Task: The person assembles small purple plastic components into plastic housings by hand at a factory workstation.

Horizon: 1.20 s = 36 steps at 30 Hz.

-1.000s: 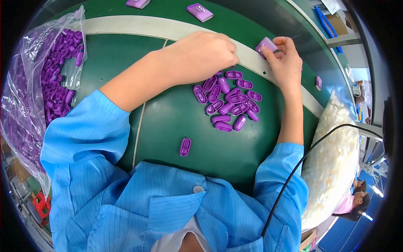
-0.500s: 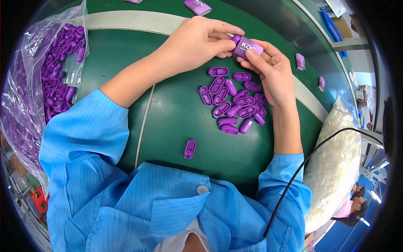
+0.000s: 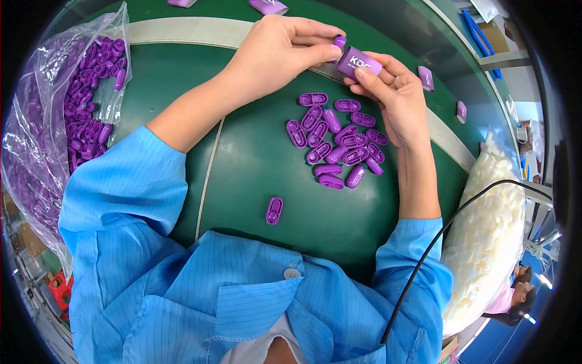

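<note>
My left hand (image 3: 276,56), over the far part of the green table (image 3: 242,176), pinches a small purple plastic piece (image 3: 339,41) between thumb and fingers. Just right of it, my right hand (image 3: 403,100) grips a flat purple casing (image 3: 350,59) with white printing, thumb on its face. A narrow gap separates piece and casing. Below the hands lies a loose group of purple oval plastic shells (image 3: 354,141), some hollow side up, others domed side up. One shell (image 3: 274,210) rests apart, close to my body.
A clear bag (image 3: 36,139) full of purple parts stands at left. On the right is a bag of whitish pieces (image 3: 485,242), with a black cable (image 3: 424,258) crossing before it. Purple casings (image 3: 268,6) lie beyond a pale curved strip (image 3: 182,29). Another person (image 3: 518,297) is at far right.
The small piece in my left hand has come away from the casing's end, leaving a gap. The casings beyond the pale strip have shifted leftward and up in view.
</note>
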Each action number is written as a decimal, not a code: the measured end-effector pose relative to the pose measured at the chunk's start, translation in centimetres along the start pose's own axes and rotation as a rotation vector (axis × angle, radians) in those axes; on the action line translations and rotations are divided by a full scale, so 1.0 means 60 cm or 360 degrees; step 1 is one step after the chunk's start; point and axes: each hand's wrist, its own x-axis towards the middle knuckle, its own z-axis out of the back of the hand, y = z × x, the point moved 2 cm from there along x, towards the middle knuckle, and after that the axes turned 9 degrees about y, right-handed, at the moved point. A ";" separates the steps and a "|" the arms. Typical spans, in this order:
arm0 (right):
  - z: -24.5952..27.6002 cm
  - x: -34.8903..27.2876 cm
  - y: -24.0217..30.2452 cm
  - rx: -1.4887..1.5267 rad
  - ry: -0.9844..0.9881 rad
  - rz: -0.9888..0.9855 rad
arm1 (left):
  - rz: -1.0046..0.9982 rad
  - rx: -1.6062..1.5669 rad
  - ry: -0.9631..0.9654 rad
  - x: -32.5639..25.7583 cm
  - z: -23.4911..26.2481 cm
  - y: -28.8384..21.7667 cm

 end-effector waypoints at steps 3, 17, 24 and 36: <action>-0.004 0.000 -0.001 0.0005 -0.0020 0.0001 | -0.0124 0.0055 -0.0037 0.002 -0.004 0.006; -0.010 -0.013 0.004 -0.0184 -0.0101 0.0253 | -0.0086 0.0595 0.0093 -0.018 -0.023 -0.015; -0.016 -0.013 0.004 -0.0646 -0.0074 0.0268 | -0.0523 0.1507 -0.0087 -0.038 -0.033 -0.025; 0.017 0.035 0.008 -0.1170 -0.0404 0.0419 | -0.0202 0.0807 -0.0251 0.027 0.027 0.011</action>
